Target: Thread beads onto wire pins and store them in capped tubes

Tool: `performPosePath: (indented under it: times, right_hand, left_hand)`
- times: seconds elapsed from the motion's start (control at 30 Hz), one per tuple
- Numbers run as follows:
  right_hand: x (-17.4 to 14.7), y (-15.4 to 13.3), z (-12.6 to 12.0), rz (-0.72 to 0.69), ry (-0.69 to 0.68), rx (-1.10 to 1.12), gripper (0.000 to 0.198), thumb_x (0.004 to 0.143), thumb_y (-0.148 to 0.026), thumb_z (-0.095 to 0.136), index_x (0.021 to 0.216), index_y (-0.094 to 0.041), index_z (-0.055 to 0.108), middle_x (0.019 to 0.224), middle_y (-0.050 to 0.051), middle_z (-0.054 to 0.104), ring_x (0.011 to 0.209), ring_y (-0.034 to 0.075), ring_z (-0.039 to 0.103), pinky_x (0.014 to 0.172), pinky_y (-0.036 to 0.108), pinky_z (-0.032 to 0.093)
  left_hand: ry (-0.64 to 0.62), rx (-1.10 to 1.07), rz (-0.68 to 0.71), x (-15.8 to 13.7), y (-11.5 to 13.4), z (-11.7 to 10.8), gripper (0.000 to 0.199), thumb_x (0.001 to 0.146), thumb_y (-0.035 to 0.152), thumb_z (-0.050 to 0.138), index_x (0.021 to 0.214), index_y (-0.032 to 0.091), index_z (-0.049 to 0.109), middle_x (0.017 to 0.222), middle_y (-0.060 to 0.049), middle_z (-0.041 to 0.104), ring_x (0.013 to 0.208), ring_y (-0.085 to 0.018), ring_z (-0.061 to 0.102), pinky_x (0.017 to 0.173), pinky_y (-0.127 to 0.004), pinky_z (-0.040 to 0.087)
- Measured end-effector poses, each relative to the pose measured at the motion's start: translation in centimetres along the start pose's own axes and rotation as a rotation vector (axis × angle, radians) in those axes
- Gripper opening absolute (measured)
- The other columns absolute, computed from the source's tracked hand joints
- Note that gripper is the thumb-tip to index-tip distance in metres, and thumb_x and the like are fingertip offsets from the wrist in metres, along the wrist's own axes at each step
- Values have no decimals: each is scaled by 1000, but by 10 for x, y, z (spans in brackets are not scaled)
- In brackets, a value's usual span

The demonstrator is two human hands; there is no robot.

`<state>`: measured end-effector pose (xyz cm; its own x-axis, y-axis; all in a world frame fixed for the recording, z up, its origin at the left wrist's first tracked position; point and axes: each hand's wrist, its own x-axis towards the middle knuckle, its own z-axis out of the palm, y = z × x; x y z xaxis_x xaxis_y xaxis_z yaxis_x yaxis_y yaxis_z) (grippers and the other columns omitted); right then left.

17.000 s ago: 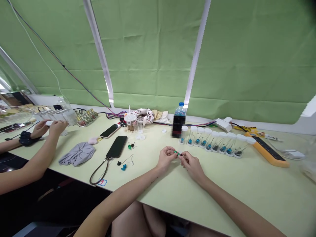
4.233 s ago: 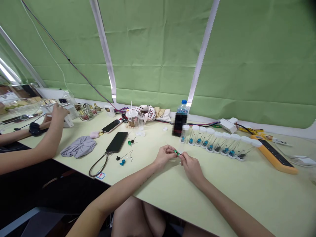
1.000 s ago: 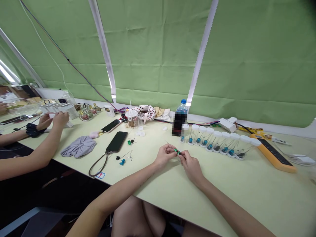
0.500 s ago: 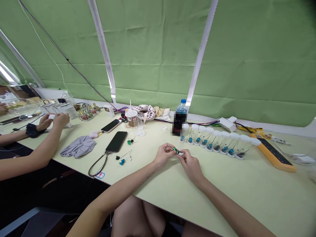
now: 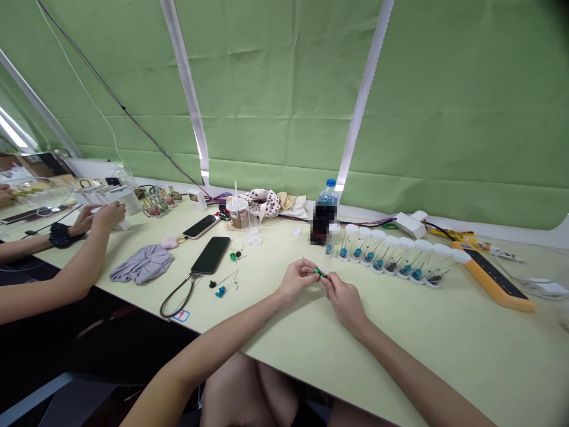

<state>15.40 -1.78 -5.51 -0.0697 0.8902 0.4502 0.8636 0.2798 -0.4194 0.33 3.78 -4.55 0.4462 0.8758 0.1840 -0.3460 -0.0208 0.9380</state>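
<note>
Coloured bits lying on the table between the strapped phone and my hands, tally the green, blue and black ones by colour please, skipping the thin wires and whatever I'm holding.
Green piece: 1
Blue piece: 1
Black pieces: 2
Total: 4, leaving out the held green item.

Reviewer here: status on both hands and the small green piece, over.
Left hand and right hand: both pinching the small green piece. Piece partly hidden by fingers. White-capped tubes stand beyond the right hand, apart from it.
</note>
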Motion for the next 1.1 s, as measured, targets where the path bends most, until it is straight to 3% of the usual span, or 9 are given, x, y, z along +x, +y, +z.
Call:
performPosePath:
  times: [0.23,0.43,0.7,1.1]
  right_hand:
    - [1,1,2,14,48,31,32,93,-48,32,98,-20,49,62,-2,63,50,16,58,53,23,36]
    - [1,1,2,16,14,21,31,94,-45,30,94,-20,49,67,1,66,52,17,60,54,24,36]
    - [0,-1,-1,20,-5,28,37,95,-45,23,88,-21,50,59,0,61,51,17,59,55,24,36]
    - [0,1,2,33,36,59,36,93,-48,29,99,-19,49,63,1,64,52,17,59,54,25,37]
  left_hand:
    - [47,-5,-19,1,3,0,27,65,26,73,83,12,59,76,-7,67,71,-15,63,72,-29,48]
    - [14,-9,-30,1,1,-1,29,65,27,74,85,12,59,78,-7,67,74,-16,64,74,-31,48]
    - [2,11,-30,1,0,0,29,64,26,74,84,12,59,79,-8,68,74,-16,64,76,-33,48]
    - [33,2,-2,-1,2,1,26,66,26,73,83,12,59,76,-6,67,73,-16,64,73,-30,47]
